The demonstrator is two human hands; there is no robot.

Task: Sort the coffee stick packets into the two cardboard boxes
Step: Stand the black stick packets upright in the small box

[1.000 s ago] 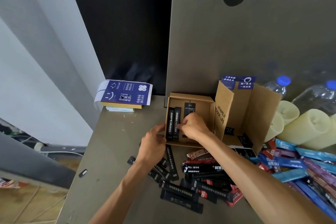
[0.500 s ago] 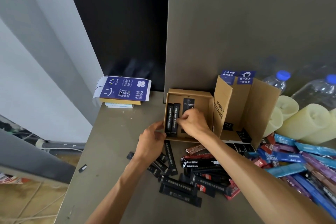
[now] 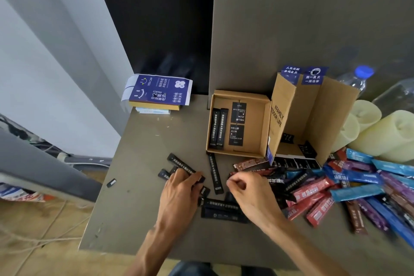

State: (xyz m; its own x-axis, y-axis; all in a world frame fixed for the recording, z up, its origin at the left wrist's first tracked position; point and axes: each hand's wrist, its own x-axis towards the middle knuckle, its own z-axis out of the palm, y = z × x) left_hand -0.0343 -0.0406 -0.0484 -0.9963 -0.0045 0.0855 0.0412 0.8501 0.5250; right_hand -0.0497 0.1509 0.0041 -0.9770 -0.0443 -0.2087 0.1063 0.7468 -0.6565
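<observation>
The black stick packet that matters now lies slantwise on the surface, left of the middle. Its long axis runs from far-left to near-right. The left hand is on it: the fingers bend over its near half and the thumb sits at its near-right end. The grip therefore looks closed on this packet, and a few more black packets lie partly under the palm.

From this grip the low cardboard box lies further away and to the right, toward the far edge of the surface, near the hand but apart from it. Inside, two black packets lie side by side along the left wall, with their long axes pointing from near to far. I judge that the held packet must be turned a little clockwise, as seen from above, to lie parallel beside them.

A single black packet lies between the two hands. It is already almost in line with the box, and its far end is at the front wall.

The right hand has curled fingers, with thumb and fingertips close together at the left edge of the pile of coloured packets. I cannot tell whether it holds anything. The tall cardboard box stands against the right side of the low one, nearer to this hand.
</observation>
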